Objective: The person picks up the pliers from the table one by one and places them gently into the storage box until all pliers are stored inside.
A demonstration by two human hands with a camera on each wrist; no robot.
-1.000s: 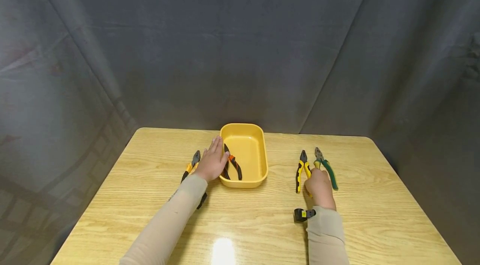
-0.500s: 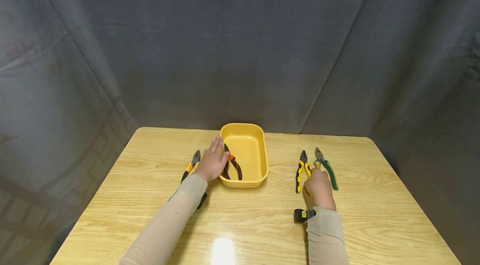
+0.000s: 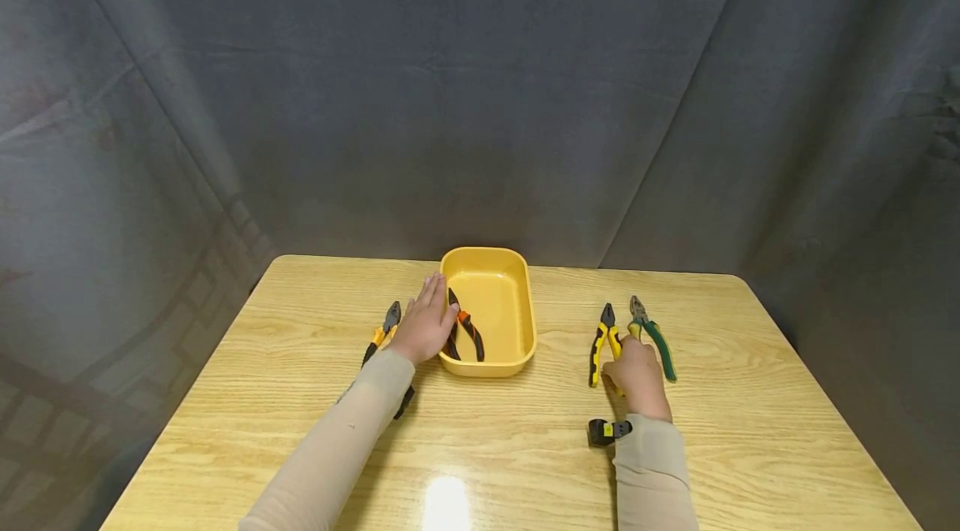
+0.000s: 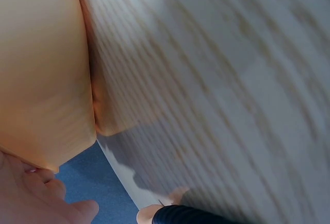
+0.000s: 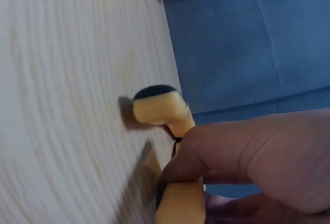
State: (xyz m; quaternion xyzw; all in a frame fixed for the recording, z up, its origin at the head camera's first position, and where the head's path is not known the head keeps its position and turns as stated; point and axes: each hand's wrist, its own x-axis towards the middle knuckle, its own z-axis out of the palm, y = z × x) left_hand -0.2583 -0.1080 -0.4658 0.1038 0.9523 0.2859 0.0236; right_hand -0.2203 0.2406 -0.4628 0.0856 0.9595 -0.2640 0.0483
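Observation:
A yellow plastic bin stands at the back middle of the table, with black-and-orange pliers lying along its left inside. My left hand rests against the bin's left side, fingers straight, thumb over the rim. On the right lie yellow-and-black pliers, their handles spread. My right hand pinches one of these handles; in the right wrist view the other handle points away from the fingers. Green-and-yellow pliers lie just beyond that hand, partly hidden by it.
A small black object with a yellow label sits beside my right wrist. Orange-and-black pliers lie left of the bin, mostly covered by my left arm. A dark grey curtain hangs behind the wooden table.
The yellow-and-black pliers have shifted slightly toward me and to the left, and my right fingers have moved a little left with them. My left hand and the bin stay put.

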